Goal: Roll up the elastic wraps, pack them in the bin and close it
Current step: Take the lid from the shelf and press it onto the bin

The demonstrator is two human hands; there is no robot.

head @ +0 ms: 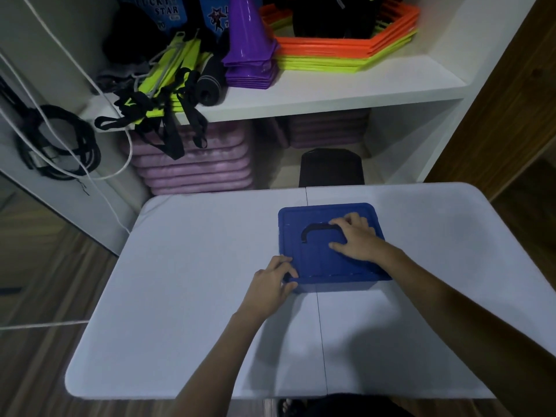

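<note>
Bin (316, 257) lidded, contents hidden; right hand (355, 239) covers part of handle (313, 231).

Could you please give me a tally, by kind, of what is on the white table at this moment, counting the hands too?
Blue bin, lid on: 1
Blue lid with black handle: 1
Hands on the bin: 2, left hand at the near-left corner, right hand flat on the lid
Elastic wraps in view: 0
Total: 4
</note>
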